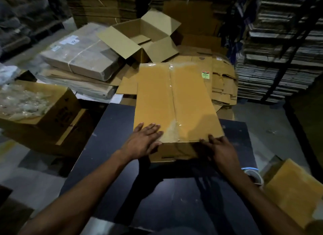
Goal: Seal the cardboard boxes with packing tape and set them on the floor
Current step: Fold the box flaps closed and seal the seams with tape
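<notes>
While the sealed cardboard box [174, 102] lies on the dark worktable [108, 164] straight ahead of the person, its long axis runs away from them, along the clear tape strip [172, 88] that covers the centre seam from far edge to near edge. Both hands meet it at the near end, so neither is markedly closer. The left hand [143, 140] lies flat with straight fingers on the top face at the near left corner, thumb near the tape end. The right hand [220, 149] is at the near right corner, fingers reaching over the top edge; whether they curl round it is too dark to tell. I judge the sealing of this box done or nearly so, and the coming move is a lift off the table toward the floor, which calls for a hold on both sides of the near end. A roll of packing tape [253, 175] sits on the table just beside the right forearm. Beyond the sealed box, an open empty carton [141, 37] stands with its flaps spread. At left, another open box [43, 110] holds crumpled clear plastic [21, 102]. Flattened cartons [223, 84] are stacked behind.
</notes>
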